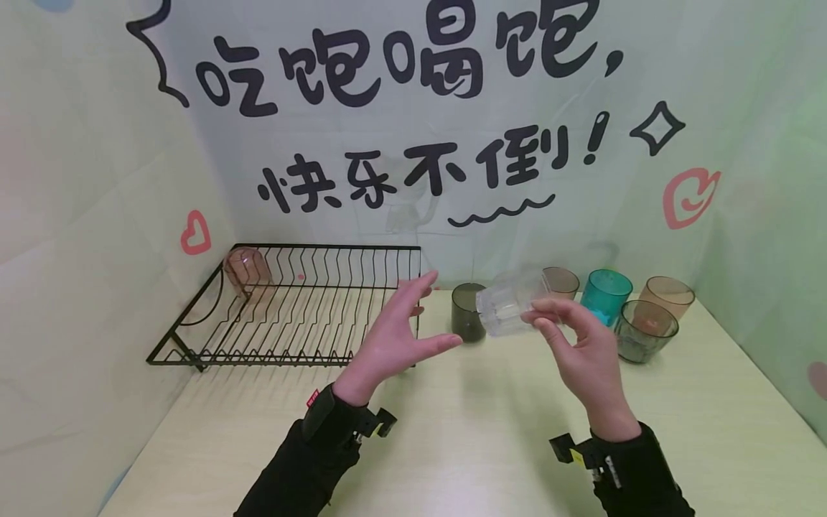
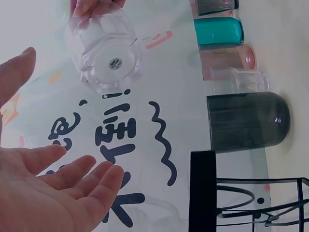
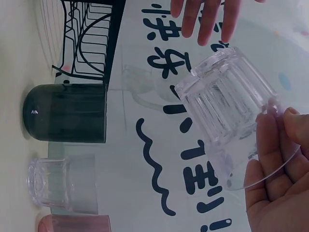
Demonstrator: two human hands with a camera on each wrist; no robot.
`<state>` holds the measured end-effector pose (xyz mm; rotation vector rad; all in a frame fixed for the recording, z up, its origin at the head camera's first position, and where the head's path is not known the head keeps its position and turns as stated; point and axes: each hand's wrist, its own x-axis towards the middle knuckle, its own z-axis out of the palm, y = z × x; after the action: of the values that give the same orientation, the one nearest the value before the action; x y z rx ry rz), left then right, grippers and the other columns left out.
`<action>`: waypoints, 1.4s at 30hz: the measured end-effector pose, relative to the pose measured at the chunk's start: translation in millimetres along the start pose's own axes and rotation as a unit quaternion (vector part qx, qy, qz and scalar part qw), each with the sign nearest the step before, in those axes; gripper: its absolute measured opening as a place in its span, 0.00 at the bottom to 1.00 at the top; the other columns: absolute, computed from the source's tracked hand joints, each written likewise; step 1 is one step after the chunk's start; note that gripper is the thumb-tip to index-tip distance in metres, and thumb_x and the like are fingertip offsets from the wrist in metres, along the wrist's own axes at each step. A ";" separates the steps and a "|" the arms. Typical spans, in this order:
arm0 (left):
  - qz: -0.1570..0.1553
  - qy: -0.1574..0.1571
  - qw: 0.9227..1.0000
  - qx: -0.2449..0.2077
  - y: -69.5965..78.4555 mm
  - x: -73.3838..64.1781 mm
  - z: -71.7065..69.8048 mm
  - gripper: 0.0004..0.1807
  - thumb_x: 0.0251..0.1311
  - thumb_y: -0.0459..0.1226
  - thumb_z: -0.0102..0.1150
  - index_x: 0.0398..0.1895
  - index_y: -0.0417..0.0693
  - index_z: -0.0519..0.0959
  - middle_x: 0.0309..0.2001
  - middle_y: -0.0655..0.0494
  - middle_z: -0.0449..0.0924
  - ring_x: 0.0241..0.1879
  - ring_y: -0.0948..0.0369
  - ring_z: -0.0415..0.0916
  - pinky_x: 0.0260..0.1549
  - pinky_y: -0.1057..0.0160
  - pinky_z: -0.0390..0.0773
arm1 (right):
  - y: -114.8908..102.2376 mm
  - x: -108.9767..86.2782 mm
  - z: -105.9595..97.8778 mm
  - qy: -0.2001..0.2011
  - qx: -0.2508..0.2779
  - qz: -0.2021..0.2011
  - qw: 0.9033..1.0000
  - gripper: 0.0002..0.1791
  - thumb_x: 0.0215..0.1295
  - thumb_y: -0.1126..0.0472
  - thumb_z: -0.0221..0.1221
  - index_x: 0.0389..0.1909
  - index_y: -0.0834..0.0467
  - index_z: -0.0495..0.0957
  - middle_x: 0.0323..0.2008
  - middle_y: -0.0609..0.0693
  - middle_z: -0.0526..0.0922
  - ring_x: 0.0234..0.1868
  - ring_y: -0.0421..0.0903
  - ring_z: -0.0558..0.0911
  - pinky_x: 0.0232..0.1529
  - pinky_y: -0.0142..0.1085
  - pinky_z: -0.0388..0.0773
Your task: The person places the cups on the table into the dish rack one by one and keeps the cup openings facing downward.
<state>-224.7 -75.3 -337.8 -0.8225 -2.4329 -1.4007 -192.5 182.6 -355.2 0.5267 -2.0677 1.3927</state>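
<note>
My right hand (image 1: 584, 359) pinches a clear ribbed cup (image 1: 507, 305) near its rim, thumb on one side and fingers on the other. The cup is tilted on its side in the air, its thick base turned toward my left hand (image 1: 394, 337). That left hand is held up with fingers stretched and thumb spread wide. A gap separates it from the cup; in the left wrist view the base of the clear cup (image 2: 115, 65) shows a small dark mark. Below and behind, a dark grey cup (image 1: 466, 319) stands on the table.
On the left stands a black wire rack (image 1: 323, 246) with a pink cup (image 1: 248, 267) at its far left corner. Toward the right are a teal cup (image 1: 605, 294), an amber cup (image 1: 668, 291), a grey cup (image 1: 646, 337) and a pinkish one (image 1: 562, 281). Another clear cup (image 3: 63, 183) stands beside the dark grey one.
</note>
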 end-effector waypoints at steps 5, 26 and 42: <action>0.009 -0.001 1.000 -0.014 0.1 0.2 4.6 0.49 0.39 0.57 0.65 0.67 0.62 0.53 0.62 0.65 0.58 0.59 0.60 0.60 0.52 0.64 0.66 | -5.1 0.3 3.5 0.004 0.025 -0.003 1.000 0.13 0.57 0.64 0.57 0.44 0.53 0.76 0.37 0.46 0.81 0.41 0.44 0.76 0.47 0.35 0.70; 0.013 0.012 0.993 -0.113 6.3 0.0 26.3 0.46 0.42 0.50 0.67 0.66 0.66 0.53 0.64 0.63 0.56 0.60 0.59 0.60 0.51 0.59 0.68 | -20.6 -4.0 19.6 0.026 0.131 0.046 0.990 0.12 0.59 0.64 0.54 0.45 0.58 0.74 0.38 0.55 0.80 0.41 0.50 0.77 0.47 0.38 0.72; 0.002 0.023 0.974 -0.226 34.5 -3.3 26.7 0.44 0.45 0.36 0.66 0.66 0.52 0.54 0.61 0.50 0.60 0.55 0.54 0.65 0.49 0.58 0.70 | -24.1 -6.5 26.7 0.029 0.180 0.055 0.982 0.14 0.59 0.67 0.53 0.47 0.63 0.72 0.38 0.57 0.80 0.41 0.50 0.77 0.50 0.38 0.71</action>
<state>-200.1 -40.4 -328.2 -0.8696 -2.1006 -1.9851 -179.4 148.9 -350.3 0.5155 -1.8281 1.8413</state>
